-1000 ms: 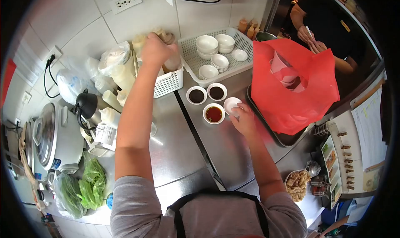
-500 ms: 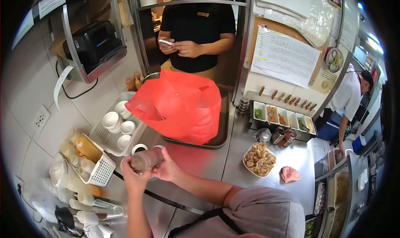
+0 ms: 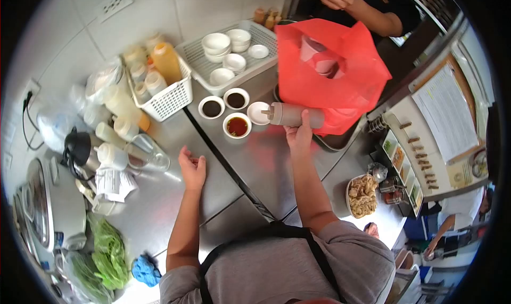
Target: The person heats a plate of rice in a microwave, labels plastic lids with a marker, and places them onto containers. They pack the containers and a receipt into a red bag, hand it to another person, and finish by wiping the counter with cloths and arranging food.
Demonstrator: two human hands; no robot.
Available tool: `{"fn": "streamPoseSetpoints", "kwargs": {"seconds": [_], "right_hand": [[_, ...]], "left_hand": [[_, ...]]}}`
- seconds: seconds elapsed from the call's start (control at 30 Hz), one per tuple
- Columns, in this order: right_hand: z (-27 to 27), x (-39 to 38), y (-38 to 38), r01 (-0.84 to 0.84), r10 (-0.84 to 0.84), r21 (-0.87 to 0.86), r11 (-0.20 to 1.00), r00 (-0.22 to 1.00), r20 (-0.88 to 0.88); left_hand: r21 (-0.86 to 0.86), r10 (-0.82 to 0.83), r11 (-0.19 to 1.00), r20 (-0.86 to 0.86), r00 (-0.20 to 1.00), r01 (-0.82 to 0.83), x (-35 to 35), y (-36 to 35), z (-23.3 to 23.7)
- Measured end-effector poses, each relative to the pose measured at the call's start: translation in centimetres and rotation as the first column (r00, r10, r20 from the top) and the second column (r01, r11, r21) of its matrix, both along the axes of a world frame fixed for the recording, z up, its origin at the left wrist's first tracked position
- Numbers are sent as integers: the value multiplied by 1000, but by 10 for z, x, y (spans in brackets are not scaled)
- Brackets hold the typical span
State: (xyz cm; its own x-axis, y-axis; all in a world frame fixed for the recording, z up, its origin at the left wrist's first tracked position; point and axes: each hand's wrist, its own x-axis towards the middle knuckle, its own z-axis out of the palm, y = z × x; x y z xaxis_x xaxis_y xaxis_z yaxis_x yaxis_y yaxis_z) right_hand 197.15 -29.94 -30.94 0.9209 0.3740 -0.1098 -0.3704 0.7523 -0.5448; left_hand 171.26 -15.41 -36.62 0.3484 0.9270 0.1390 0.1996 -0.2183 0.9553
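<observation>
Checker: Moved since the last count: left hand (image 3: 192,168) is off the bottle and now lies on the brushed-steel worktop (image 3: 154,197), fingers open, holding nothing. The bottle was then held in both hands clear of the dishes and is now down at them.

Clerk: Entry for the bottle?

Checker: One greyish translucent plastic squeeze bottle (image 3: 295,115), lying near level. Right hand (image 3: 299,136) grips it from below, fingers wrapped round. Nozzle is over a small round white dish (image 3: 257,111).

Clerk: Filled stock?

Checker: Three items, close beside it: dark-sauce dish (image 3: 211,108), second dark-sauce dish (image 3: 236,99), reddish-sauce dish (image 3: 237,127).

Clerk: Outstanding?

Checker: The fourth dish, by my judgement. It looks white, but the nozzle hides part of it, so I cannot tell whether sauce has landed. Red plastic bag (image 3: 340,75) stands just behind.
</observation>
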Motion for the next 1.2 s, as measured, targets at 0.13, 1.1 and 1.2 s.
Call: {"fn": "streamPoseSetpoints", "kwargs": {"seconds": [0.13, 1.1, 1.2], "right_hand": [[1, 1, 15, 269, -245, -86, 959, 945, 217], [18, 22, 32, 314, -96, -289, 904, 810, 579], [17, 23, 31, 299, -102, -278, 913, 827, 553]], "left_hand": [[171, -25, 984, -101, 995, 42, -3, -7, -1], [187, -21, 982, -95, 995, 38, -3, -4, -4], [189, -23, 981, -90, 996, 40, -2, -4, -4]]}}
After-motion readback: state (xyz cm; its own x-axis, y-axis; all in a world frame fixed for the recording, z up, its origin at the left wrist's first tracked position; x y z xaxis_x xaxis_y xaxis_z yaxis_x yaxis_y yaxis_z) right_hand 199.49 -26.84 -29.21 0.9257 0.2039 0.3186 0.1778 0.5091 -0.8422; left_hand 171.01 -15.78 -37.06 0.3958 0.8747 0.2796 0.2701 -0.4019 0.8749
